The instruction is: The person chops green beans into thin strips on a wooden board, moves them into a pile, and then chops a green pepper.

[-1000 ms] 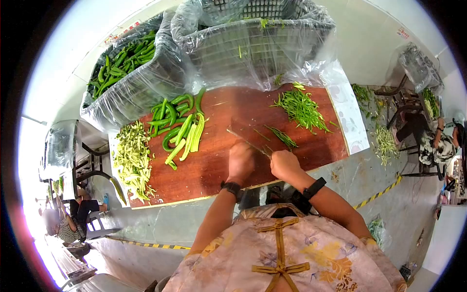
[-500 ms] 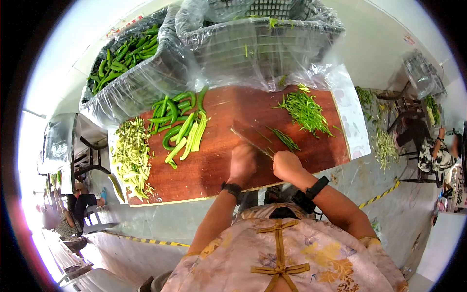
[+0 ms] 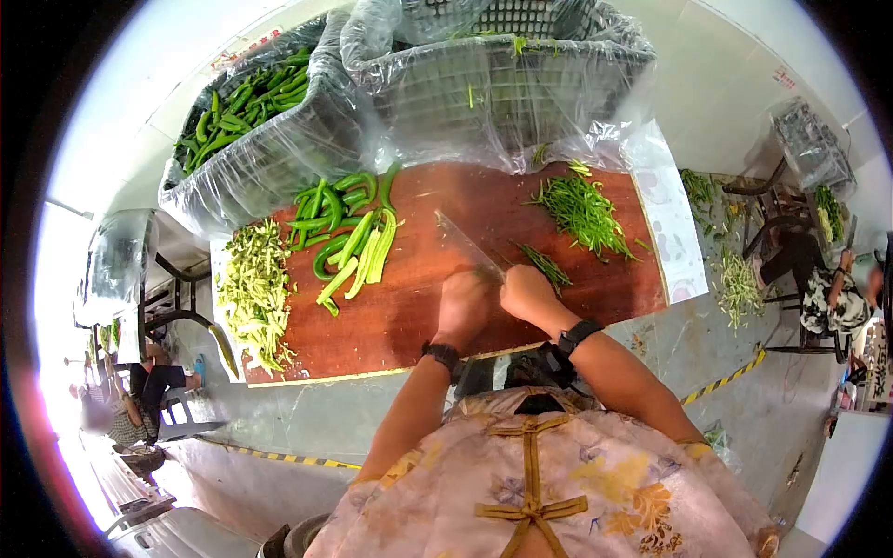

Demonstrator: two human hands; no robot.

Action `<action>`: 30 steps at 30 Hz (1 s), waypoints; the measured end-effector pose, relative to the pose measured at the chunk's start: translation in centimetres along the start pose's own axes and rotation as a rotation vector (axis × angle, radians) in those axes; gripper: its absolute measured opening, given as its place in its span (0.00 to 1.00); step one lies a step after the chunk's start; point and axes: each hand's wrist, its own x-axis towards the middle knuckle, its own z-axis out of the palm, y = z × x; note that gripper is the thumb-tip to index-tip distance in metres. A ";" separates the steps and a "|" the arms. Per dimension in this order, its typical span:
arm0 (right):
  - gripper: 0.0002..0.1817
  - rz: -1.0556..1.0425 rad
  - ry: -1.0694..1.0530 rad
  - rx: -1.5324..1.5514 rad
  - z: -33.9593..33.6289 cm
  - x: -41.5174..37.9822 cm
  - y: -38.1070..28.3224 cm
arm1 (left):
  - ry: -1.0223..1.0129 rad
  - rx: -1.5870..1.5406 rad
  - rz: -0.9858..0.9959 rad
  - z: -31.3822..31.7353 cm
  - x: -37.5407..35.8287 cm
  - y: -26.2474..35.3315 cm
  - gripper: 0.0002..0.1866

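My right hand (image 3: 532,294) is closed round the handle of a knife (image 3: 465,240), its thin blade slanting up and left over the red-brown board (image 3: 409,325). Close beside the blade, my left hand (image 3: 465,305) rests low with curled fingers; it is slightly blurred, and whatever lies under them is hidden. A small bunch of green pepper strips (image 3: 544,267) lies just beyond my right hand. To the left are split green peppers (image 3: 377,253) with pale insides, cut side up, and whole green peppers (image 3: 330,212) behind them.
Pale chopped pieces (image 3: 256,298) cover the board's left end; a pile of green shreds (image 3: 586,216) sits at its right. Behind stand two plastic-lined baskets, one with green peppers (image 3: 246,104), the other basket (image 3: 502,93) nearer the middle. Other people sit at both sides.
My right hand and the knife have shifted a little left, toward my left hand. My left hand stays in about the same place.
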 end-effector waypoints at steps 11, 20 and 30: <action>0.11 0.034 0.052 -0.206 -3.9 -5.5 4.4 | -0.021 -0.013 -0.019 -0.6 0.1 0.1 0.11; 0.11 -0.032 0.027 -0.366 -4.6 -15.9 11.7 | 0.012 0.034 -0.112 -1.6 1.4 2.0 0.10; 0.13 -0.093 0.276 -0.459 -1.1 -11.9 13.2 | 0.067 -0.086 -0.118 -0.1 0.0 -0.4 0.12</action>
